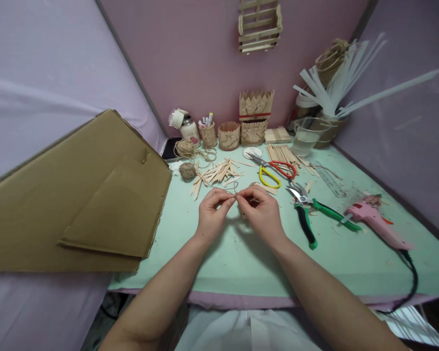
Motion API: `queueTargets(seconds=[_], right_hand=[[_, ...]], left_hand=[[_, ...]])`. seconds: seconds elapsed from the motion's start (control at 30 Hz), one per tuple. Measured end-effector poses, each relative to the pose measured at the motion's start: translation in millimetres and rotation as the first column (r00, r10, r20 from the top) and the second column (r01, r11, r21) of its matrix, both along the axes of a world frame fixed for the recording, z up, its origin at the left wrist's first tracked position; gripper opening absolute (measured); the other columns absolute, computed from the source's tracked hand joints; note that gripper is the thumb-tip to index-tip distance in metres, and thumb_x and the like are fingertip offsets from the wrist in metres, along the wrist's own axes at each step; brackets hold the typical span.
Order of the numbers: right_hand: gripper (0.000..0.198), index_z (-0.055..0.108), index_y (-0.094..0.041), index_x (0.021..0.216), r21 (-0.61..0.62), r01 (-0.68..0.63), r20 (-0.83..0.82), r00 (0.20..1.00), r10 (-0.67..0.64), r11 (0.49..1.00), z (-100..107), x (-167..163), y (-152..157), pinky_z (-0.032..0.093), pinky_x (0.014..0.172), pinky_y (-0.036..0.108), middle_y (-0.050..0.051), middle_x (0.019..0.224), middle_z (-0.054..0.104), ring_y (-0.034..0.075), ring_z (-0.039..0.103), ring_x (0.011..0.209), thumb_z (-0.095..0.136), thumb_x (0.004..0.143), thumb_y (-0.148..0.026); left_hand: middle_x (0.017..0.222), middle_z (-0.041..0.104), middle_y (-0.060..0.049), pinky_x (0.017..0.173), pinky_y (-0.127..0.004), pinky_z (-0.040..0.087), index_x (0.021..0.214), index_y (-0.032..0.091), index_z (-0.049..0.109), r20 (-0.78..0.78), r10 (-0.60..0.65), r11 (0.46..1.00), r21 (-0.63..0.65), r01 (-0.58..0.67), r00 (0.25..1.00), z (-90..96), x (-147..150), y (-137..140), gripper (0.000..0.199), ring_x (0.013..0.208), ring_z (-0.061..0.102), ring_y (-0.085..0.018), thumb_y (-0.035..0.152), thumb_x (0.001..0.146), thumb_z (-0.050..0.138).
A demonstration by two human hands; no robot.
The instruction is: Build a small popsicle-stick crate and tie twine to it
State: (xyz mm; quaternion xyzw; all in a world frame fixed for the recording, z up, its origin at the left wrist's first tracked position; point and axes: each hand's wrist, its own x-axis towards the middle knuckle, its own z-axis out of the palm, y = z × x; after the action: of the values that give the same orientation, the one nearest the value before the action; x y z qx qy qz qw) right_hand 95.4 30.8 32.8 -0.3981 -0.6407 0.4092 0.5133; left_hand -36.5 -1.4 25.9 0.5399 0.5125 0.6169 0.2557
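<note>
Over the middle of the mint table (183, 253), my left hand (215, 209) and my right hand (259, 209) meet fingertip to fingertip. Both are closed in a pinch on a thin piece of twine (235, 185), whose small loop stands up between them. My palms and curled fingers hide whatever else may lie beneath. Just beyond the hands is a loose pile of cut wooden sticks (219, 171). A ball of twine (187, 170) and a loose coil of twine (186, 148) lie behind and left of it.
Scissors with red and yellow handles (272, 170), green-handled pruning shears (303, 204) and a pink glue gun (378, 224) lie to the right. A cup of water (309, 136) stands behind them. Large cardboard (106, 204) covers the left side. Decorated wooden holders (229, 135) line the back.
</note>
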Motion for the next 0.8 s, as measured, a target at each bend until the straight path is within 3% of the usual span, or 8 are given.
queueTargets(seconds=[0.07, 0.13, 0.23, 0.33, 0.43, 0.53, 0.63, 0.8], right_hand=[[0.01, 0.061, -0.021, 0.071, 0.078, 0.018, 0.029, 0.999, -0.02, 0.997, 0.0, -0.2, -0.1, 0.045, 0.059, 0.028, 0.001, 0.076, 0.059, 0.014, 0.054, 0.067, 0.061, 0.081, -0.019], [0.011, 0.058, -0.022, 0.072, 0.179, 0.03, 0.058, 0.997, -0.041, 0.983, -1.5, -0.6, -0.1, 0.044, 0.059, 0.028, 0.0, 0.074, 0.057, 0.013, 0.051, 0.065, 0.059, 0.081, -0.016], [0.012, 0.057, -0.022, 0.077, 0.394, -0.01, 0.122, 0.992, -0.041, 0.919, -6.0, -1.3, 0.2, 0.046, 0.065, 0.03, 0.001, 0.079, 0.058, 0.015, 0.053, 0.071, 0.056, 0.084, -0.012], [0.012, 0.059, -0.022, 0.083, 0.533, -0.071, 0.183, 0.983, -0.033, 0.843, -8.7, -0.9, 0.5, 0.048, 0.075, 0.033, 0.004, 0.085, 0.06, 0.018, 0.056, 0.083, 0.055, 0.086, -0.011], [0.009, 0.059, -0.022, 0.084, 0.437, -0.067, 0.152, 0.988, -0.001, 0.897, -7.1, 0.7, 1.4, 0.047, 0.067, 0.031, 0.003, 0.085, 0.059, 0.016, 0.055, 0.075, 0.059, 0.085, -0.013], [0.006, 0.06, -0.022, 0.081, 0.239, -0.089, 0.085, 0.994, 0.071, 0.967, -3.8, 2.4, 3.4, 0.045, 0.059, 0.028, 0.001, 0.083, 0.059, 0.013, 0.052, 0.066, 0.061, 0.086, -0.019], [0.01, 0.06, -0.021, 0.078, 0.121, -0.101, 0.03, 0.995, 0.098, 0.988, -1.8, 3.1, 5.1, 0.045, 0.06, 0.027, 0.001, 0.082, 0.058, 0.014, 0.055, 0.071, 0.06, 0.088, -0.024], [0.013, 0.058, -0.021, 0.077, 0.051, -0.093, 0.012, 0.996, 0.092, 0.994, -3.2, 2.7, 6.0, 0.045, 0.063, 0.027, 0.001, 0.082, 0.057, 0.015, 0.054, 0.076, 0.058, 0.088, -0.027]], left_hand=[[0.077, 0.061, -0.002, 0.07, -0.028, 0.045, 0.071, 0.019, 0.071, 0.086, -0.014, 0.999, -0.039, 0.017, 0.996, 0.5, 1.0, 0.5, 0.012, 0.078, 0.057, -0.016, 0.029, 0.076, 0.076], [0.075, 0.061, -0.001, 0.07, -0.025, 0.045, 0.07, 0.018, 0.07, 0.311, -0.045, 0.986, -0.142, 0.093, 0.949, 1.2, 1.0, 1.8, 0.014, 0.077, 0.056, -0.014, 0.028, 0.071, 0.079], [0.066, 0.056, 0.002, 0.063, -0.022, 0.043, 0.066, 0.015, 0.066, 0.702, -0.056, 0.874, -0.309, 0.375, 0.71, 2.9, -1.5, 4.0, 0.023, 0.065, 0.051, -0.01, 0.029, 0.061, 0.084], [0.063, 0.055, 0.002, 0.06, -0.023, 0.044, 0.064, 0.014, 0.063, 0.805, -0.046, 0.776, -0.344, 0.529, 0.591, 4.5, -3.9, 4.5, 0.03, 0.06, 0.05, -0.009, 0.029, 0.054, 0.087], [0.067, 0.06, 0.001, 0.061, -0.022, 0.044, 0.069, 0.014, 0.066, 0.777, -0.055, 0.819, -0.324, 0.473, 0.627, 4.6, -3.4, 3.4, 0.03, 0.063, 0.053, -0.01, 0.03, 0.056, 0.088], [0.07, 0.064, 0.001, 0.064, -0.022, 0.043, 0.073, 0.015, 0.069, 0.631, -0.045, 0.909, -0.295, 0.293, 0.774, 2.8, -1.8, 2.9, 0.027, 0.065, 0.053, -0.009, 0.032, 0.06, 0.086], [0.072, 0.067, 0.0, 0.064, -0.023, 0.043, 0.076, 0.016, 0.072, 0.462, -0.051, 0.946, -0.261, 0.191, 0.885, 1.9, -1.1, 3.3, 0.023, 0.064, 0.052, -0.01, 0.031, 0.063, 0.083], [0.073, 0.069, -0.001, 0.067, -0.026, 0.046, 0.076, 0.017, 0.072, 0.257, -0.063, 0.96, -0.248, 0.129, 0.964, 3.0, -0.6, 1.5, 0.012, 0.068, 0.058, -0.013, 0.027, 0.069, 0.075]])
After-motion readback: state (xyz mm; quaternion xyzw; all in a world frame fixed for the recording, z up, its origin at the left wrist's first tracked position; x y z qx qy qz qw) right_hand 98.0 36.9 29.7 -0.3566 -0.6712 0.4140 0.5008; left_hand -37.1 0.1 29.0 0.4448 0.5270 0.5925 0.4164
